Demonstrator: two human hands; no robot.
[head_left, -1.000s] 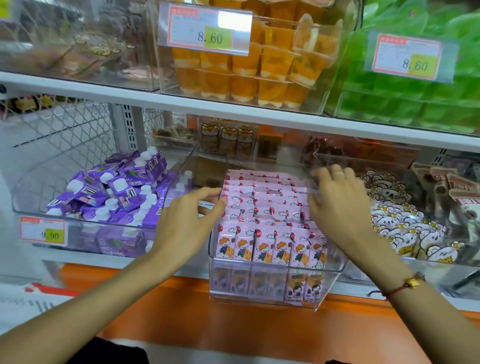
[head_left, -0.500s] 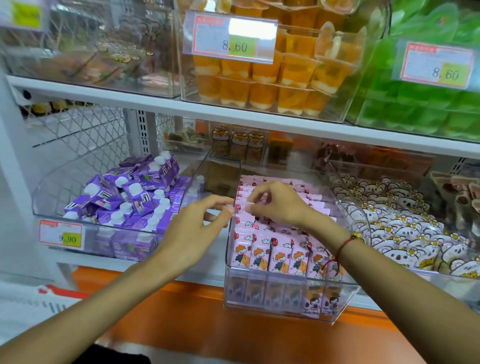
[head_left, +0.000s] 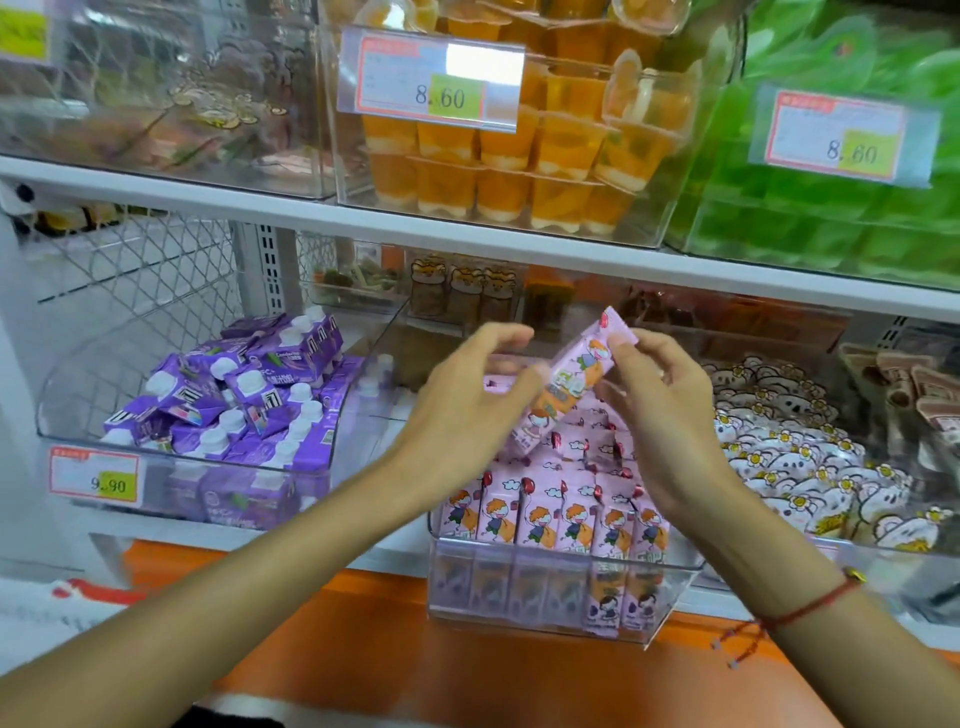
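Lifted one pink snack packet (head_left: 574, 382) out of the rows since prev frame; now held tilted at centre of frame, top end toward upper right. Pinched at that top end by R grip (head_left: 670, 415), thumb in front, fingers behind. L grip (head_left: 467, 410) half open, thumb tip against packet's left edge, index raised & apart. Just below: clear bin (head_left: 545, 613) w/ same pink packets, lower centre. Purple cartons (head_left: 249, 395) at left, white cartoon packets (head_left: 795, 467) at right, orange jelly cups (head_left: 545, 166) top centre.
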